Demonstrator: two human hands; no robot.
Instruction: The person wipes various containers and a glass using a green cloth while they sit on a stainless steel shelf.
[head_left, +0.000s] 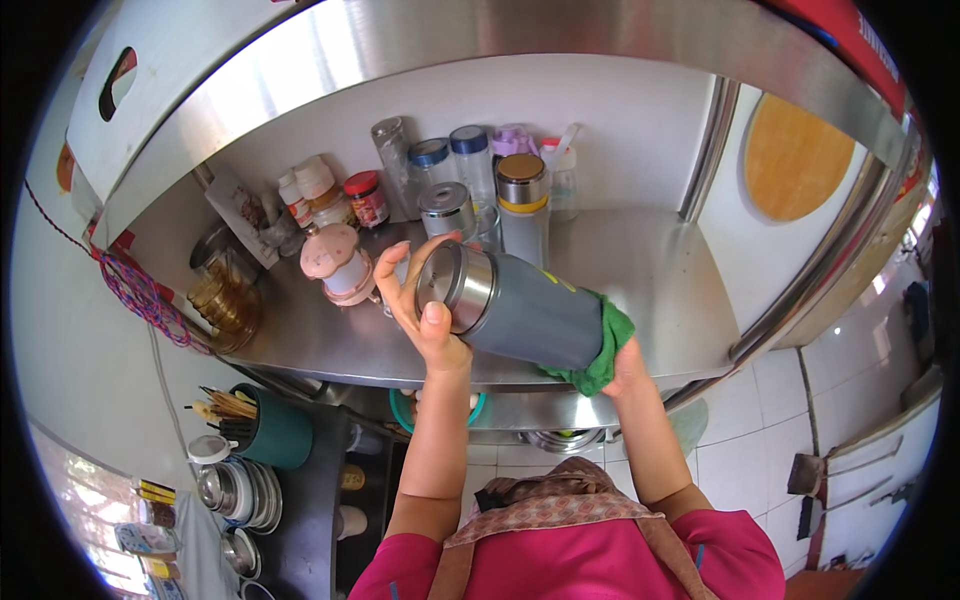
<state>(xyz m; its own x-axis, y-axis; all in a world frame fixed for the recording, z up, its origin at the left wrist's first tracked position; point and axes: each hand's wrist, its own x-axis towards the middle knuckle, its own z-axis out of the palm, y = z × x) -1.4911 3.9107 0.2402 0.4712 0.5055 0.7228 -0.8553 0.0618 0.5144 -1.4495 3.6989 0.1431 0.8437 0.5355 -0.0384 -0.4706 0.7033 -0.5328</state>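
Note:
A dark grey insulated bottle (536, 311) with a steel-rimmed lid is held tilted above a stainless steel shelf (645, 277). My left hand (424, 315) grips the bottle at its lid end, thumb and fingers around the rim. At the base, my right hand (626, 367) presses a green cloth (604, 352) against the bottle; its fingers are mostly hidden behind cloth and bottle. Just behind stand a clear bottle with a brown and steel lid (523, 214) and a silver-lidded cup (447, 210). A pink lidded cup (337, 262) is left of my left hand.
Blue-lidded bottles (471, 154), a red-lidded jar (366, 199) and a purple-lidded bottle (514, 141) line the back. Stacked amber glasses (229, 304) stand at the left. A steel beam (480, 34) crosses overhead. Below left are a green utensil holder (277, 427) and stacked metal bowls (251, 495).

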